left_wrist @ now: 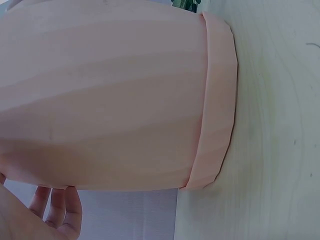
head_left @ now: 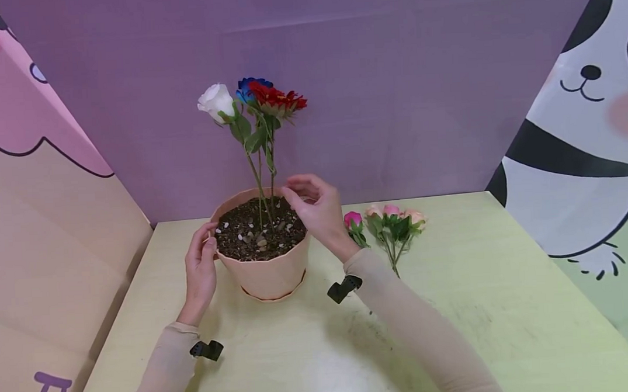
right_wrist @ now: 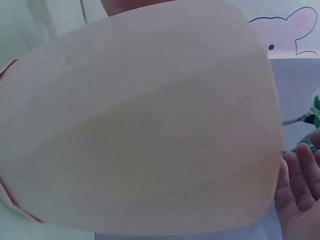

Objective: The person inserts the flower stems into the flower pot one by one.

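Observation:
A peach-coloured flowerpot [head_left: 267, 274] full of dark soil with pebbles stands upright on a saucer [head_left: 272, 298]. From the soil rise a white rose [head_left: 216, 102], a blue flower [head_left: 246, 91] and a red flower [head_left: 278, 101] on long stems. My left hand [head_left: 201, 265] touches the pot's left side near the rim, thumb and fingers slightly apart; in the left wrist view its fingers [left_wrist: 72, 210] lie against the wall. At the right rear rim is my right hand [head_left: 317, 210], loosely bent beside the stems, with nothing visible between thumb and fingers.
Right of the pot, a magenta flower [head_left: 353, 219] and a bunch of pink and peach flowers [head_left: 396, 224] lie on the pale table [head_left: 482, 305]. A purple backdrop [head_left: 394, 99] stands behind, with printed panels at both sides. Dark specks dot the tabletop.

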### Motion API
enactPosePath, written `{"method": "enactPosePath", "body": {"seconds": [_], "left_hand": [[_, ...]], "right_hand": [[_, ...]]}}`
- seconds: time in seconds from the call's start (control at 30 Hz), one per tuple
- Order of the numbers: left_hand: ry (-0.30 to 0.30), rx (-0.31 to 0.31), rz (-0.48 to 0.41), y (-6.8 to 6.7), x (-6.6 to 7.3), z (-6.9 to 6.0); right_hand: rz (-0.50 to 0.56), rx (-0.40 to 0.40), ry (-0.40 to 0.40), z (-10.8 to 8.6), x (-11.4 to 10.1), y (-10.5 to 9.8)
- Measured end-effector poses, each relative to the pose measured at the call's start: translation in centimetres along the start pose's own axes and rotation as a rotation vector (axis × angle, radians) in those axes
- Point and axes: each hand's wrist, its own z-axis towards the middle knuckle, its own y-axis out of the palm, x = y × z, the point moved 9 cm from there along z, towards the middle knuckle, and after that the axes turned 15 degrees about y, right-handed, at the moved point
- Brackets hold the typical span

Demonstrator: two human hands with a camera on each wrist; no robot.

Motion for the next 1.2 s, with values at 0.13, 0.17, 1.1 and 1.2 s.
{"method": "enactPosePath", "body": {"seconds": [0.13,0.17,1.1,1.2], "left_hand": [[-0.003,0.006,0.003,-0.1,-0.1,0.0],[-0.003,0.005,0.005,-0.1,-0.1,0.0],[0.013,-0.007,0.019,0.1,-0.3,0.1],[0.014,-0.006,0.020,0.0,-0.2,0.1]], "right_hand": [[0.024,0.003,-0.002,-0.1,0.2,-1.0],[0.032,0.003,-0.001,-0.1,0.4,-1.2],[0.044,0.028,0.122,-1.9,3.7,-5.7],[0.050,0.035,0.141,-2.0,4.2,-6.2]]}}
